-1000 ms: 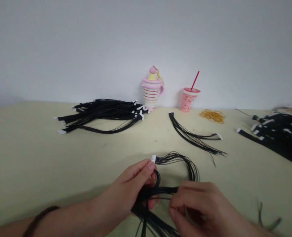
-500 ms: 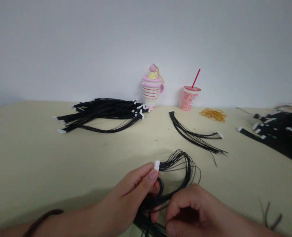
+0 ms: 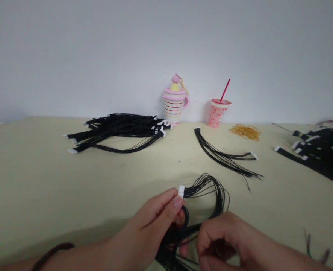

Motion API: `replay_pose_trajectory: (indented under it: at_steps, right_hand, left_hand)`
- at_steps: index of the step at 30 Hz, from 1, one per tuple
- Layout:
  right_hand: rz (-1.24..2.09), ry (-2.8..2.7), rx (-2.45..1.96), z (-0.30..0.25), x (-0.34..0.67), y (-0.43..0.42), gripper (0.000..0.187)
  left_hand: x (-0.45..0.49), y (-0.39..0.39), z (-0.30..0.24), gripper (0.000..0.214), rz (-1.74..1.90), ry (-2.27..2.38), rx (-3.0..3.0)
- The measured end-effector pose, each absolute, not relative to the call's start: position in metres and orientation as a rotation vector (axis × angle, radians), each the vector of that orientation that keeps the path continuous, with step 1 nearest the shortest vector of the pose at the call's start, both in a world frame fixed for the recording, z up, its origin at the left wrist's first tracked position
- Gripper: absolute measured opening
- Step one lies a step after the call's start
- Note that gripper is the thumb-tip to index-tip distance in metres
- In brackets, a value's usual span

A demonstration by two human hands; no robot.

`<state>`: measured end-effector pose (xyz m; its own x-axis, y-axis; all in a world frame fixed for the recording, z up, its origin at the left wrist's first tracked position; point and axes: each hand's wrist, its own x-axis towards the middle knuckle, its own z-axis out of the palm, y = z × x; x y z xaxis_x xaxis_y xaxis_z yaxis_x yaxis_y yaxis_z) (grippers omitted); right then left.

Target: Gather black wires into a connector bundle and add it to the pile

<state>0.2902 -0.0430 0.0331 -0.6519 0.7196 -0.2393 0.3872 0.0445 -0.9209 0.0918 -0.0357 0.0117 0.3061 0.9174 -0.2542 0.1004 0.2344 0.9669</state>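
Observation:
My left hand [image 3: 152, 220] pinches a white multi-pin connector [image 3: 181, 191] between thumb and fingers. Thin black wires run from it in a loose loop [image 3: 215, 195] and come back down into both hands. My right hand [image 3: 220, 241] is curled around the wires lower down, near the left hand. The lower ends of the wires are partly hidden behind my fingers. A dark cord bracelet [image 3: 55, 250] circles my left wrist.
On the cream table [image 3: 42, 177] lie a large bundle of black wire harnesses [image 3: 118, 130], a single harness [image 3: 223, 155], and another stack [image 3: 318, 156] at right. A striped mug [image 3: 173, 111], a pink cup with straw [image 3: 217, 113] and rubber bands [image 3: 244, 132] stand at the wall.
My right hand has shifted slightly along the wires, and the gathered strands between my hands now look looser. The left hand still holds the connector, and the whole view has drifted a little.

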Motion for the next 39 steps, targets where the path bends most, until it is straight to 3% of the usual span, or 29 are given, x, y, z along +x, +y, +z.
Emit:
replay_pose_trajectory:
  at_steps: [10, 19, 25, 30, 36, 39]
  right_hand:
    - [1.621, -2.094, -1.145, 0.045, 0.29, -0.035, 0.01]
    - [1.119, -2.461, -0.675, 0.041, 0.293, -0.032, 0.009]
    - [0.755, -2.524, -0.733, 0.046, 0.285, -0.039, 0.017]
    - [0.851, -2.461, -0.722, 0.038, 0.284, -0.039, 0.015]
    - [1.234, -2.492, -0.524, 0.021, 0.289, -0.028, 0.009]
    - [1.182, -2.426, -0.446, 0.015, 0.284, -0.029, 0.011]
  left_hand:
    - [0.096, -0.033, 0.019, 0.031, 0.706, 1.012, 1.105]
    - [0.095, -0.032, 0.022, 0.032, 0.765, 1.067, 1.15]
    - [0.093, -0.03, 0.017, 0.029, 0.791, 1.16, 1.176]
    - [0.097, -0.031, 0.021, 0.028, 0.849, 1.044, 1.046]
    - [0.097, -0.03, 0.025, 0.034, 0.728, 1.046, 1.034]
    - [0.096, -0.03, 0.024, 0.033, 0.721, 1.031, 1.058]
